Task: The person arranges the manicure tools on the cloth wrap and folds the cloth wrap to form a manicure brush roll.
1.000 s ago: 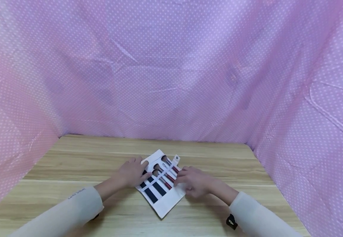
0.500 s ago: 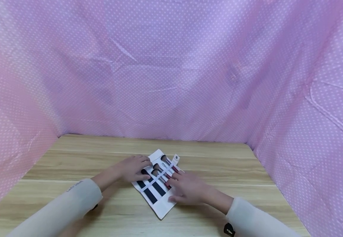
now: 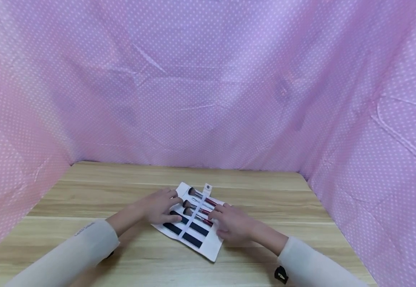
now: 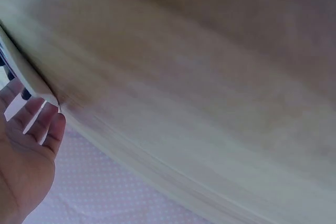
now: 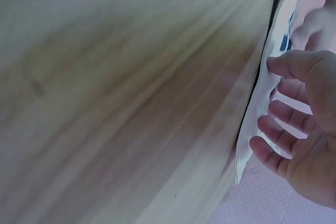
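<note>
An off-white brush roll lies unrolled and slantwise on the table. Several makeup brushes with dark bristles and red handles sit under its white band, beside black strips. My left hand rests at the roll's left side, its fingers spread and loosely bent. On the opposite side, my right hand touches the roll near the brush handles. In the right wrist view, the thumb and fingertips of that hand meet the roll's surface. Part of the roll's edges is hidden under both hands.
The wood-grain table extends around the roll. Pink dotted cloth hangs behind it and along both sides. A tab with a snap sticks out from the roll's far edge.
The roll has turned counterclockwise, its near corner swinging right and its tab left. My right hand moved left over the roll, then back right. The left hand shifted slightly left.
</note>
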A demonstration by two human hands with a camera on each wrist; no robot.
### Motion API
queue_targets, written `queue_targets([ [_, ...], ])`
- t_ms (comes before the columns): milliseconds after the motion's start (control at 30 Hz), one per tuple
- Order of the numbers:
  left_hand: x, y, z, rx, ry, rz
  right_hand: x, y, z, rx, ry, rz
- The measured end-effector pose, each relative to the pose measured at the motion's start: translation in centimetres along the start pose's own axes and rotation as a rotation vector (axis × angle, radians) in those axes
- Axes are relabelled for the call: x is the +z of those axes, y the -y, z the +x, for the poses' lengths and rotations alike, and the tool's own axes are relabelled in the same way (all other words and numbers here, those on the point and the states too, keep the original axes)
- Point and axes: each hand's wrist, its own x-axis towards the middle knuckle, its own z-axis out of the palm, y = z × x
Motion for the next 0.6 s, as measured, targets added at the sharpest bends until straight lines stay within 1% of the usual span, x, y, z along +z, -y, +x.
queue_targets([
  [133, 0.2, -0.7, -0.3, -0.030, 0.029, -0.031, -0.1, -1.3, -0.2, -0.029, -0.012, 0.030],
  [200, 0.2, -1.3, -0.5, -0.050, 0.042, -0.042, 0.0, -2.0, -0.3, -0.028, -0.013, 0.037],
  [367, 0.2, -2.6, -0.7, -0.066, 0.040, -0.023, 0.1, -3.4, -0.5, -0.023, -0.030, 0.030],
  [500, 0.3, -3.1, -0.8, -0.076, 0.032, -0.006, 0.2, -3.8, -0.5, -0.058, -0.052, 0.023],
  [600, 0.2, -3.0, -1.0, -0.054, 0.024, -0.005, 0.0, -3.5, -0.4, -0.081, -0.067, 0.037],
])
